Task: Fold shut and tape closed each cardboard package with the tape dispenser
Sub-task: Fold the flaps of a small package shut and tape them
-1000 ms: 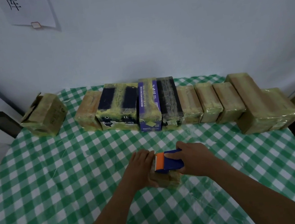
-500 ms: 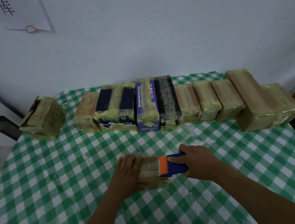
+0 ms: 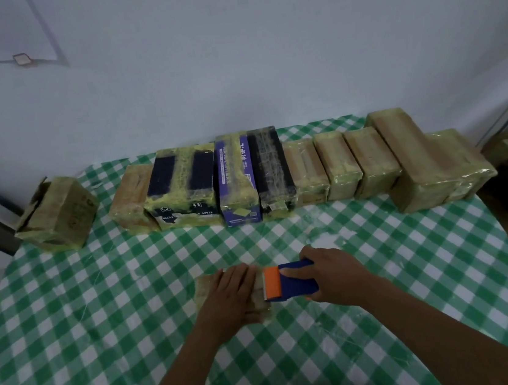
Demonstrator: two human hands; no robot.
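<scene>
Head view: left hand (image 3: pixel 230 294) flat on package (image 3: pixel 202 290), right hand (image 3: pixel 336 275) grips dispenser (image 3: pixel 295 280) at edge.

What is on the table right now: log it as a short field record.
left hand: presses flat on the small package
right hand: grips the tape dispenser, orange end against the package's right end
row of packages: taped, side by side along the table's far edge
lone box: far left, apart from the row, a flap sticking out
table: green checked cloth
</scene>
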